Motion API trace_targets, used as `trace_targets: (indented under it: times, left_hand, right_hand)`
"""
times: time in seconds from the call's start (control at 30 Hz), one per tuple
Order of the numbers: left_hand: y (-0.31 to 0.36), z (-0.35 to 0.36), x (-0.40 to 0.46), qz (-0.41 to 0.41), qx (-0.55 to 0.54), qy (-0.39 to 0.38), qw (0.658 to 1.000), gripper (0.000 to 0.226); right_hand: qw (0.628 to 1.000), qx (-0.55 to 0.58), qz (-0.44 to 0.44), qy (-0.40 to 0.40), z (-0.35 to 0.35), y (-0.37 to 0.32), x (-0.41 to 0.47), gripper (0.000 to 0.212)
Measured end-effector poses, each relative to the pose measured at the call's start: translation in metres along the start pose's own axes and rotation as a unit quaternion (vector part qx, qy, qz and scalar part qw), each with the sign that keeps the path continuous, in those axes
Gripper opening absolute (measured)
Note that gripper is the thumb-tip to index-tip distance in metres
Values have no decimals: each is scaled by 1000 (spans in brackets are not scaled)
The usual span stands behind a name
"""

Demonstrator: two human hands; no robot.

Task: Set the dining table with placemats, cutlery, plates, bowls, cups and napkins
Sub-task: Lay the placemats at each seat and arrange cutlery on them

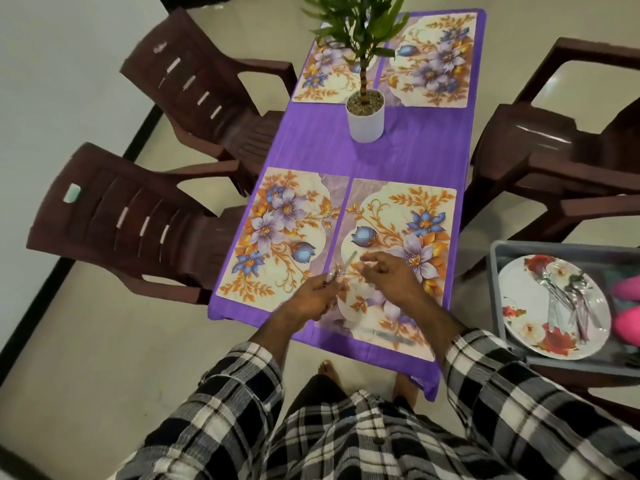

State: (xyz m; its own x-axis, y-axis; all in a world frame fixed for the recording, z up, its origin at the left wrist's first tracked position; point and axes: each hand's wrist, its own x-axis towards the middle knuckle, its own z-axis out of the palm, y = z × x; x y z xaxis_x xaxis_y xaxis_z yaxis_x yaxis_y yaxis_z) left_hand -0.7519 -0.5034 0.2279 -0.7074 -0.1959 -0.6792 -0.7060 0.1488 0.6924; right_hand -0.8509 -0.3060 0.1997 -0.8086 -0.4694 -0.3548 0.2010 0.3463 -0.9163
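Several floral placemats lie on the purple tablecloth (398,147): a near-left placemat (280,233), a near-right placemat (398,223) and two at the far end (433,60). My left hand (313,296) grips a piece of metal cutlery (341,268) that points up and away over the seam between the near mats. My right hand (388,275) hovers over the near-right mat with fingers loosely curled and holds nothing. Another piece of cutlery (384,335) lies along that mat's near edge. A flowered plate (550,306) bearing several spoons (568,299) sits in a grey tray (495,271) at the right.
A white pot with a green plant (365,116) stands mid-table. Brown plastic chairs flank the table: two at the left (138,216) and two at the right (540,150). Pink items (627,306) lie in the tray beside the plate.
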Motion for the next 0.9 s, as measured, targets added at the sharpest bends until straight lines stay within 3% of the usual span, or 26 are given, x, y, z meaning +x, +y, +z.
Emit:
trace_targets:
  times: [0.1, 0.23, 0.37, 0.5, 0.63, 0.73, 0.9]
  left_hand:
    - [18, -15, 18, 7, 9, -53, 999, 47]
    - [30, -42, 51, 22, -46, -73, 996, 63]
    - [38, -73, 95, 1, -97, -65, 993, 49]
    - [47, -96, 130, -31, -174, -78, 981, 30]
    - [66, -85, 150, 5, -162, -97, 982, 25]
    - [91, -62, 161, 21, -131, -68, 989, 10]
    - [122, -26, 193, 29, -65, -25, 997, 11]
  right_hand:
    - [999, 28, -43, 17, 5, -29, 25, 17]
    - [995, 80, 3, 51, 0, -37, 51, 17]
    - [976, 173, 70, 116, 1, -40, 64, 13]
    - [930, 289, 115, 194, 0, -44, 72, 12]
    - [894, 356, 128, 241, -3, -56, 65, 17]
    - [890, 330, 142, 282, -15, -48, 63, 12]
    - [880, 241, 162, 376, -52, -36, 75, 5]
